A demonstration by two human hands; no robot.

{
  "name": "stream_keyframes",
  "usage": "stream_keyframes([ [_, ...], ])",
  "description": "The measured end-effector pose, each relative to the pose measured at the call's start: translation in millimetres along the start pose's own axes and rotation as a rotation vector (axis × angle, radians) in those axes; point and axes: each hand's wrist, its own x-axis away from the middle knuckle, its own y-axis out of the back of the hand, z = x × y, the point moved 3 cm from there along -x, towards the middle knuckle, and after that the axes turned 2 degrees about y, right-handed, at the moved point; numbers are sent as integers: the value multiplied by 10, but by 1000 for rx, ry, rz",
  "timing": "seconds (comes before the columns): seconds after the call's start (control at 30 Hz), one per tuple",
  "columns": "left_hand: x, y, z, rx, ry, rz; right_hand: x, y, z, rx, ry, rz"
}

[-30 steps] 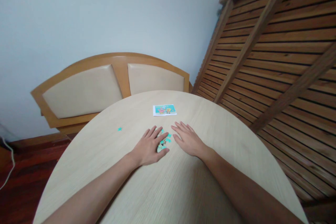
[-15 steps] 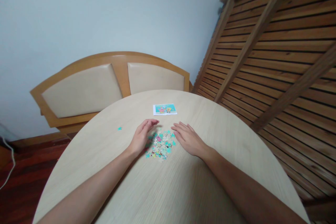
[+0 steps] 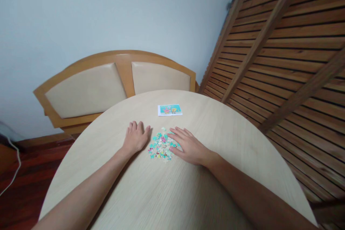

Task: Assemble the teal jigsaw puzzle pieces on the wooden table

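Note:
A small heap of loose jigsaw pieces (image 3: 161, 147), mostly teal with some pink and yellow, lies on the round light-wood table (image 3: 167, 190). My left hand (image 3: 135, 138) rests flat on the table just left of the heap, fingers stretched out. Flat on the heap's right side lies my right hand (image 3: 188, 145), its fingertips over the nearest pieces. Neither hand holds anything. A small cartoon picture card (image 3: 169, 109) lies farther back on the table.
A wooden bench back (image 3: 107, 82) with two beige cushions stands behind the table against the pale wall. A slatted wooden frame (image 3: 283, 54) leans at the right. A white cable (image 3: 12, 172) runs over the dark floor at the left.
My left hand lifted off the pieces, uncovering the heap, then moved left and lay flat beside it. My right hand slid slightly left onto the heap's edge. The lone teal piece at the left no longer shows.

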Motion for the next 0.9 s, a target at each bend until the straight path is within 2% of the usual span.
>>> stream_keyframes([
  [0.17, 259, -208, -356, 46, -288, 206, -2, -42, -32, -14, 70, 39],
  [0.3, 396, -145, -505, 104, -476, 320, -3, -56, -48, -22, 79, 34],
  [0.4, 379, 28, -473, 122, -548, 339, 0, -38, -50, -35, 78, 7],
  [0.53, 288, 303, -324, 112, -611, 324, -12, -5, -81, -68, 99, -50],
  [0.6, 254, 380, -245, 90, -618, 378, -21, 6, -121, -91, 121, -98],
  [0.73, 200, 383, -149, 45, -603, 470, -35, 3, -225, -110, 134, -164],
  [0.9, 160, 259, -190, 93, -695, 382, -57, -19, -297, -140, 116, -267],
])
